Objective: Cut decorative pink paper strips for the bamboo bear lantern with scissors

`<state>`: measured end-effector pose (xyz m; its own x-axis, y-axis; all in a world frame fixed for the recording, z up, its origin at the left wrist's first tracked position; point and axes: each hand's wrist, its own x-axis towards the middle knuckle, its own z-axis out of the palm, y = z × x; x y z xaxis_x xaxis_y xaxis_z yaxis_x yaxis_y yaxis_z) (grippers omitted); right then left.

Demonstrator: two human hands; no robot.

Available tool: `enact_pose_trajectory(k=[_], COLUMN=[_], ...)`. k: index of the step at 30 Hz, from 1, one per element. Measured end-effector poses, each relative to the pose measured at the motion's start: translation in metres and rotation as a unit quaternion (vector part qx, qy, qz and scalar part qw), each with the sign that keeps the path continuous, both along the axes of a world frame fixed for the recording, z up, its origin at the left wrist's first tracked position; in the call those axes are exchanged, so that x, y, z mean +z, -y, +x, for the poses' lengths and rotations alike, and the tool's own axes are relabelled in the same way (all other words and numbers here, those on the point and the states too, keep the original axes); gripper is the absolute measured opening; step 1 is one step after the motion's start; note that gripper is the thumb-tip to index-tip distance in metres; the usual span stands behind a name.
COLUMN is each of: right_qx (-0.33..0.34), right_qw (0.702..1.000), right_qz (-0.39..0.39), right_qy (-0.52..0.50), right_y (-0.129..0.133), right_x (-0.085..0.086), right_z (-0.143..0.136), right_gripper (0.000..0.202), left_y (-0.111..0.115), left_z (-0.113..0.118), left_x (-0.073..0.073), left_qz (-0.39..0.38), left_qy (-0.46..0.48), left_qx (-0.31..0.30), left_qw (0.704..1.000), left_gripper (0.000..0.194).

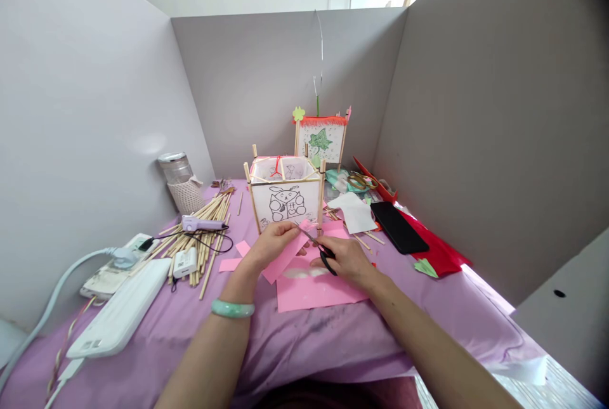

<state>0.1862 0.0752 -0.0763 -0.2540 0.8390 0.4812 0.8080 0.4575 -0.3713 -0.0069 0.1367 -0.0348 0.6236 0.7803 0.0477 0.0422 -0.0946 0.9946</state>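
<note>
My left hand (273, 244) pinches a strip of pink paper (280, 262), holding it up at a slant. In my right hand (346, 260) is a pair of black-handled scissors (327, 261), its blades reaching left to the strip near my left fingertips. How far the blades are parted I cannot tell. Under both hands lies a larger pink sheet (316, 295) with pale patches on it. Just beyond stands a square stick-framed lantern (285, 201), its white panel drawn with a rabbit-like figure and a red cord tied on top.
Behind it is another lantern (321, 141) with a green leaf. To the left lie wooden sticks (204, 244), a lilac glue gun (203, 224), a power strip (118, 307) and a glass jar (179, 181). At right are a black phone (398, 226) and red cloth (440, 247).
</note>
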Motion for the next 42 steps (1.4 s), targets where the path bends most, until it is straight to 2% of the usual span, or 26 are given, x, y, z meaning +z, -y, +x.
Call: enact_pose_trajectory(k=[5,11,21,27,33,42], right_qx=[-0.001,0.014,-0.004,-0.003,0.000,0.010], right_qw=[1.000,1.000,1.000,1.000,1.000,1.000], right_qz=[-0.006,-0.001,-0.011,-0.016,-0.018,-0.015], right_qy=[-0.003,-0.008,0.002,0.002,-0.006,0.007], right_y=[0.0001,0.0002,-0.0005,-0.0003,0.0021,0.0022], right_x=[-0.0003,-0.0012,0.0007,-0.0005,0.0014,0.0021], right_z=[0.0002,-0.0009,-0.0016,-0.0015,-0.0012,-0.0002], right_gripper=[0.041,0.042,0.037,0.041,0.041,0.043], left_y=[0.0010,-0.0004,-0.0007,-0.0013,-0.0058,-0.0059], left_z=[-0.0005,-0.0009,-0.0015,-0.0021,-0.0014,0.0000], left_x=[0.0005,-0.0028,-0.0037,-0.0050,-0.0055,-0.0028], left_qz=[0.006,0.025,0.023,0.028,0.007,-0.003], left_qy=[-0.007,-0.023,-0.029,-0.026,0.017,0.019], left_qx=[0.004,-0.022,-0.028,-0.024,0.029,0.062], left_qw=[1.000,0.999,0.999,0.999,0.999,0.998], left_gripper=[0.028,0.032,0.032,0.031,0.031,0.031])
